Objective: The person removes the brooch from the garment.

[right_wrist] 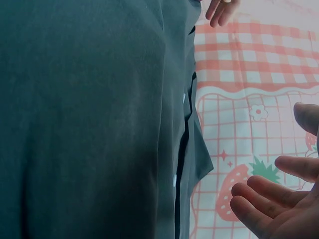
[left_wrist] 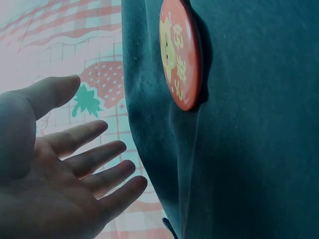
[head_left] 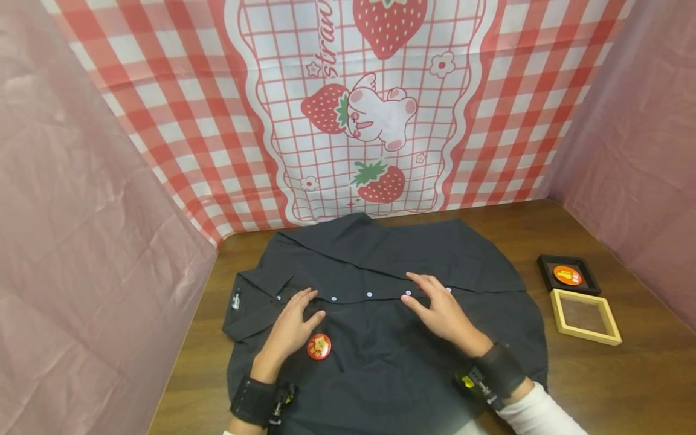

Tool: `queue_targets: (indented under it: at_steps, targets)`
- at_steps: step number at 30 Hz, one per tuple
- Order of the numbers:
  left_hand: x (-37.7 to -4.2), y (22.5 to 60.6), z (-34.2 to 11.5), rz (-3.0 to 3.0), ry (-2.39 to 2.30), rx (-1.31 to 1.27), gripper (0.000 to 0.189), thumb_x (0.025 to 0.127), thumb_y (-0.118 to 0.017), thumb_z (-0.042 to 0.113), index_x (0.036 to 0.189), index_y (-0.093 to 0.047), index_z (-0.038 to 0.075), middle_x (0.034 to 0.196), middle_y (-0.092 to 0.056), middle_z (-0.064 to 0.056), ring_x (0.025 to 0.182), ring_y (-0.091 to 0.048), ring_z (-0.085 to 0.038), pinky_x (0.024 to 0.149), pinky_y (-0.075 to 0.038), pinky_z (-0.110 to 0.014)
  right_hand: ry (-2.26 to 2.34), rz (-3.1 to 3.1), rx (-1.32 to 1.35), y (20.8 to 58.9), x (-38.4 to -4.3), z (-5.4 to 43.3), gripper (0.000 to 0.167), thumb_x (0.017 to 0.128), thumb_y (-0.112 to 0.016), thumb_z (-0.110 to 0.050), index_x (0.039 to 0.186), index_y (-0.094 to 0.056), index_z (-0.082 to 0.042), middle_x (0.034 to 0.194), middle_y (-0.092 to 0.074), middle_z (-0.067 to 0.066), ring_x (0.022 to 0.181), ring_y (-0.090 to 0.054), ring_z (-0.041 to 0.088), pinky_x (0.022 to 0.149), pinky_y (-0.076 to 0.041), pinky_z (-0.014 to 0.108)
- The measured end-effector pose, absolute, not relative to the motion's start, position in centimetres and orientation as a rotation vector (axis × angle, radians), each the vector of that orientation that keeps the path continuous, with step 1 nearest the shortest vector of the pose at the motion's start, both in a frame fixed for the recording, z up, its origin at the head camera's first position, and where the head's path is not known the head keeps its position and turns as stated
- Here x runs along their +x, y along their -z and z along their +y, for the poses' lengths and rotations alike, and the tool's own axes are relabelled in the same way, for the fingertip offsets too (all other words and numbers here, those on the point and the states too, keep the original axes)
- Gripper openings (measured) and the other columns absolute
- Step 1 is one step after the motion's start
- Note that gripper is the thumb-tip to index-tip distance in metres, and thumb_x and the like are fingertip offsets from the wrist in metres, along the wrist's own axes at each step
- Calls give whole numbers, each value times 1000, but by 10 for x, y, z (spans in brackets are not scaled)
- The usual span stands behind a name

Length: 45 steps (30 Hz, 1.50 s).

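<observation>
A dark grey button-up shirt (head_left: 380, 344) lies spread on the wooden table, its collar (head_left: 244, 305) toward the left and a row of white buttons across it. A round red badge (head_left: 319, 347) with a yellow star figure sits on the shirt; the left wrist view shows the badge (left_wrist: 182, 55) large at the top. My left hand (head_left: 293, 323) hovers over the shirt just above and left of the badge, fingers extended, holding nothing. Over the button row farther right, my right hand (head_left: 443, 311) is spread with straight fingers and holds nothing.
At the right of the table lie a black square frame (head_left: 592, 284) with an orange round badge (head_left: 568, 275) inside and a pale yellow square frame (head_left: 589, 336). A red-checked strawberry cloth (head_left: 190, 121) hangs behind; pink cloth (head_left: 98, 241) walls the sides.
</observation>
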<state>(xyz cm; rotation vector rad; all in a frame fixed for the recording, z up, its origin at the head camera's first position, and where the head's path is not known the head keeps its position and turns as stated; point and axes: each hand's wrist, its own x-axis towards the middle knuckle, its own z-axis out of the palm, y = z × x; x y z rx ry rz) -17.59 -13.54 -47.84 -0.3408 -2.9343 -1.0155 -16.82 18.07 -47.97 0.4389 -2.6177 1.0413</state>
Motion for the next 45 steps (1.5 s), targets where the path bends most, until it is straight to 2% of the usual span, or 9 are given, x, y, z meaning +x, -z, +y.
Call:
queue_targets:
  at_steps: [19, 34, 45]
  targets:
    - [-173, 481, -137, -2906, 1001, -368, 49, 91, -66, 24, 134, -57, 4, 142, -54, -16, 137, -44, -36, 112, -34, -55, -1073, -2568, 462, 490, -166, 163, 47, 88, -71, -20, 131, -59, -6, 122, -63, 16, 102, -64, 30, 87, -55, 47]
    - [-170, 479, -137, -2919, 982, -361, 45, 92, -64, 25, 132, -58, 5, 138, -58, -16, 131, -52, -35, 109, -39, -53, -1112, -2582, 515, 496, -166, 147, 47, 89, -70, -22, 132, -59, -7, 122, -63, 15, 103, -64, 29, 88, -55, 45]
    - [-170, 480, -136, -2831, 944, -447, 38, 89, -68, 21, 123, -66, 4, 126, -65, -13, 117, -59, -32, 100, -45, -52, -1133, -2625, 507, 499, -163, 136, 46, 90, -69, -24, 132, -59, -6, 123, -62, 13, 104, -65, 28, 89, -54, 45]
